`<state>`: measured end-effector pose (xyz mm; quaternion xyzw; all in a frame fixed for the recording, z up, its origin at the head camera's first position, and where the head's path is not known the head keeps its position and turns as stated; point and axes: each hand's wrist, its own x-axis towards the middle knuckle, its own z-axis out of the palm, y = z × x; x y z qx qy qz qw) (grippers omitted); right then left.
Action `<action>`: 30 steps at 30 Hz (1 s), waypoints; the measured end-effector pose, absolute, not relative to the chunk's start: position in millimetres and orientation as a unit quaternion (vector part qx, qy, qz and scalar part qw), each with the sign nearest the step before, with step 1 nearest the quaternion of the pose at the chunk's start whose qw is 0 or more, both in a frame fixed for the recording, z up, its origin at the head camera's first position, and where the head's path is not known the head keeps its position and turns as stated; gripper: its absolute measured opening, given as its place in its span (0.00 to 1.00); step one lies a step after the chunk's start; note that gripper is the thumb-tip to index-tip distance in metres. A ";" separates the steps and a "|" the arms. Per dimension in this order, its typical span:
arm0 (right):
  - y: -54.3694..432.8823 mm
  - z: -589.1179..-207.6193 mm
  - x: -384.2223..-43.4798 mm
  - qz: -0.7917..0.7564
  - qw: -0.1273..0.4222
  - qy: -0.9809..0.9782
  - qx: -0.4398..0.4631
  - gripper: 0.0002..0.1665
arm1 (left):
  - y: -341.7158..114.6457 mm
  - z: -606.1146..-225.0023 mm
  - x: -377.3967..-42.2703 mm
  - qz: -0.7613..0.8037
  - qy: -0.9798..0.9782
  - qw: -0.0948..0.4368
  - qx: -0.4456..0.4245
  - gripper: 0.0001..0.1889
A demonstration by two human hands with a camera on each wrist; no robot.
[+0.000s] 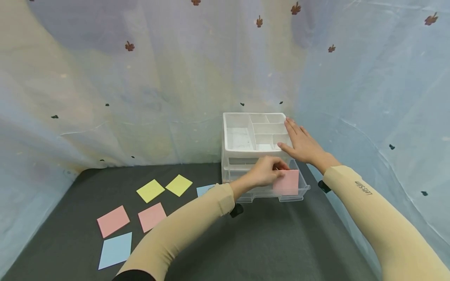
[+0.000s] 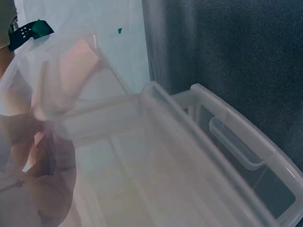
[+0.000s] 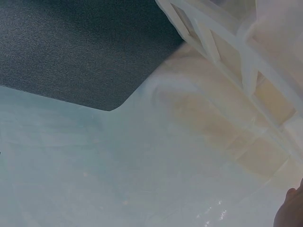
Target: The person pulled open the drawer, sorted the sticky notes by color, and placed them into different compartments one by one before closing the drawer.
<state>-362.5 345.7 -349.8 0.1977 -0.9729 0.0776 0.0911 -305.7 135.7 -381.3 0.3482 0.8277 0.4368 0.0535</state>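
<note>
A white plastic drawer organizer [image 1: 239,150] with a divided top tray stands at the back of the table. Its clear drawer [image 1: 261,193] is pulled out toward the front. My left hand [image 1: 263,171] pinches a pink sticky note [image 1: 288,184] by its left edge, over the right part of that drawer. In the left wrist view the clear drawer [image 2: 236,142] fills much of the picture, and the left hand [image 2: 28,132] is blurred at the side. With fingers stretched out, my right hand [image 1: 304,145] rests on the organizer's right top edge. Only a bit of the right hand [image 3: 289,210] shows in the right wrist view.
Two yellow notes [image 1: 150,191], two pink notes [image 1: 113,221] and a blue note [image 1: 115,250] lie on the dark table [image 1: 274,242] at left. Another blue note [image 1: 204,189] is partly hidden by the left arm. A patterned curtain [image 1: 175,78] hangs behind and beside the table.
</note>
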 end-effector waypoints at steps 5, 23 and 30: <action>344.8 -349.5 -362.6 0.075 0.093 -0.973 0.199 0.53 | 138.8 -383.7 -308.5 0.422 0.833 0.051 0.354 0.10; 345.1 -351.1 -362.1 0.068 0.097 -0.974 0.193 0.53 | 139.6 -389.5 -312.4 0.182 0.898 -0.001 0.400 0.22; 344.7 -350.7 -362.7 0.069 0.098 -0.973 0.196 0.53 | 140.9 -393.4 -314.7 0.137 0.909 -0.011 0.393 0.21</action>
